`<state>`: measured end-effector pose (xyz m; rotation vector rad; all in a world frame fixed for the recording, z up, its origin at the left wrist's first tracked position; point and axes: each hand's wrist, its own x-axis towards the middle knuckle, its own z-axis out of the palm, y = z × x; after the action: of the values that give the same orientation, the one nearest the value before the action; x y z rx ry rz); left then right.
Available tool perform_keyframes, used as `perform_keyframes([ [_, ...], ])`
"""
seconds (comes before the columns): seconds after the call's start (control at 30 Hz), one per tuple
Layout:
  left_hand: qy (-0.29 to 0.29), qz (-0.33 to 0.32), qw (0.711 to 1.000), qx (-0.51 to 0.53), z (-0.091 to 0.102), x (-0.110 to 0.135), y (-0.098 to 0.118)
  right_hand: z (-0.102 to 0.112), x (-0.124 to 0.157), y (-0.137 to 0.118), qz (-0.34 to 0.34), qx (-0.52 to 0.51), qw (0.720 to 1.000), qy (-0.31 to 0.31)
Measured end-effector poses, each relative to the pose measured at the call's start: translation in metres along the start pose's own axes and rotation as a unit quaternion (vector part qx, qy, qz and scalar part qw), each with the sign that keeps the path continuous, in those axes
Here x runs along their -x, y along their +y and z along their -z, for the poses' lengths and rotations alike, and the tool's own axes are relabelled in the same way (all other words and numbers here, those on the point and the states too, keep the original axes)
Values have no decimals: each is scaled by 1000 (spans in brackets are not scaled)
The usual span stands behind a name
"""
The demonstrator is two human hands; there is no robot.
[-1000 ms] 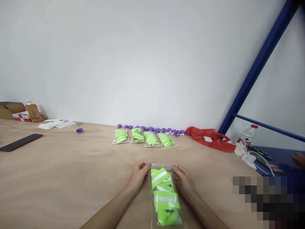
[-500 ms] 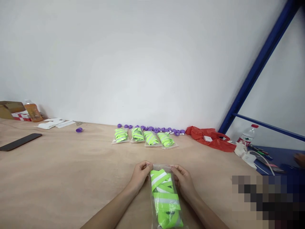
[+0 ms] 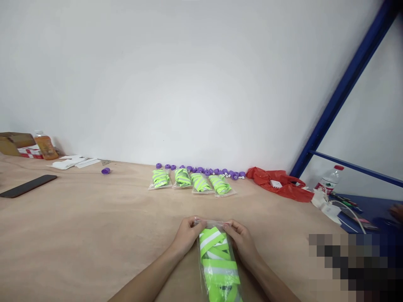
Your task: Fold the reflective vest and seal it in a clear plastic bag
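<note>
A clear zip bag (image 3: pixel 215 223) lies lengthwise in front of me, its top edge pointing away. Folded neon-green reflective straps (image 3: pixel 219 268) with silver stripes fill it. My left hand (image 3: pixel 188 235) pinches the bag's top left corner between thumb and fingers. At the top right corner, my right hand (image 3: pixel 241 239) grips the same edge in a similar pinch. The bag's lower end runs out of the picture. Beyond my hands, several bags of green straps (image 3: pixel 200 183) lie in a row.
Small purple rolls (image 3: pixel 208 171) line the wall behind the bags. A red plastic bag (image 3: pixel 280 184) with a white charger lies to the right, near a bottle (image 3: pixel 330 179). On the left are a phone (image 3: pixel 28 186), white papers (image 3: pixel 71 162), a drink bottle (image 3: pixel 46 145) and a cardboard box (image 3: pixel 14 142).
Both hands stay on the bag's top edge. My left thumb has slid inward along it, and the bag has shifted slightly toward me. The whole view has moved a little.
</note>
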<state>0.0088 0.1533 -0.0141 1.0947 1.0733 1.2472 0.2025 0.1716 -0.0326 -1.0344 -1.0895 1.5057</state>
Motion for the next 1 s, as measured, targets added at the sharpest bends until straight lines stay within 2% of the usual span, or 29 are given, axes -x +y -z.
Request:
perform_keyframes([
  [0.17,1,9,1000,-2,-1,1,-2,-4,1,-2,-25,-3,1000,-6],
  [0.33,-11,14,1000,-1,-2,2,1,-5,1,-4,12,63,998,-19],
  [0.57,-24,19,1000,-1,-4,3,4,-10,6,-7,16,56,998,-16],
  [0.8,-18,34,999,11,-7,4,1,-7,4,-8,0,69,996,-51],
  [1.0,-8,33,999,10,-9,6,1,-7,5,-6,-3,66,996,-52],
])
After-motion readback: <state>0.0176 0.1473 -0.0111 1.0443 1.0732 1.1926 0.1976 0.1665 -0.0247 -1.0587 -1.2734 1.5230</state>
